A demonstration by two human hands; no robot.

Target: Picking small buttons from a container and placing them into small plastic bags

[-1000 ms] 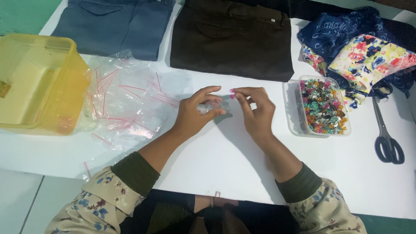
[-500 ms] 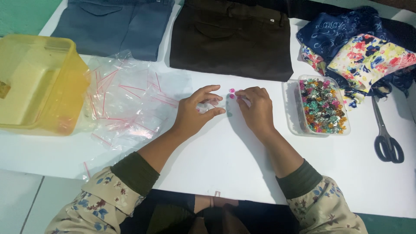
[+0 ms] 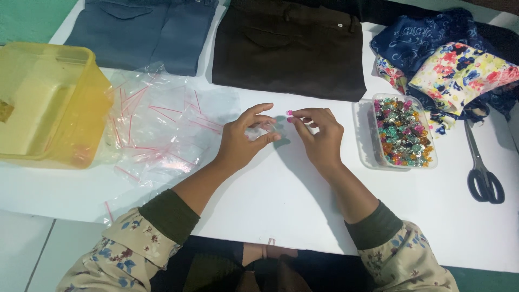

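Packing barely begun, judging by the heap of small clear bags [image 3: 157, 127] lying left. Left hand [image 3: 244, 141] pinching one clear bag [image 3: 259, 131] mid-table; right hand [image 3: 319, 135] pinching a pink bead [image 3: 289, 113] beside it. Bead tub [image 3: 403, 132] at right, full.

Bright, even light from overhead – soft grey shadows fall just below and right of the fingers [image 3: 258, 114] on the white table [image 3: 303, 200]. Focus is fairly sharp – slight softness toward the edges.

A white table [image 3: 281, 200] under even light stands over pale floor tiles [image 3: 21, 254] and green flooring.
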